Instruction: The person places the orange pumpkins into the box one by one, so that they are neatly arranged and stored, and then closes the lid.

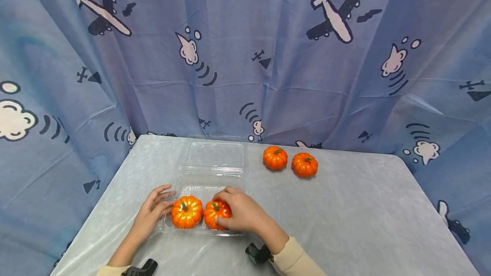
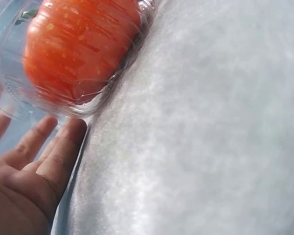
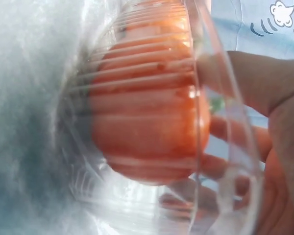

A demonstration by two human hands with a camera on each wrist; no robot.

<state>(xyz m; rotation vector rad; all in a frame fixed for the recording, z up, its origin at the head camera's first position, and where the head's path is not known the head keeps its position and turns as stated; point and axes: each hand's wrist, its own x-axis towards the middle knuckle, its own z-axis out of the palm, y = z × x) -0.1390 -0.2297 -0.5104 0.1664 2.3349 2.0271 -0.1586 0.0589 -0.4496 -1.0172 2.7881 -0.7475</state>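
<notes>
A clear plastic clamshell box (image 1: pixel 195 191) lies on the table with its lid (image 1: pixel 215 155) folded back. Two small orange pumpkins sit side by side in its near half. Round the right pumpkin (image 1: pixel 215 214) curl the fingers and thumb of my right hand (image 1: pixel 241 212); the right wrist view shows this pumpkin (image 3: pixel 147 112) through the ribbed wall. My left hand (image 1: pixel 151 210) has its fingers spread at the box's left side, beside the left pumpkin (image 1: pixel 186 212). In the left wrist view, fingertips (image 2: pixel 76 128) are right at the box wall below the pumpkin (image 2: pixel 81 49).
Two more orange pumpkins, one (image 1: pixel 275 158) and another (image 1: pixel 304 165), stand toward the back of the table, right of the lid. A pale cloth covers the table (image 1: pixel 345 216). Behind it hangs a blue curtain (image 1: pixel 230 54) printed with airplanes.
</notes>
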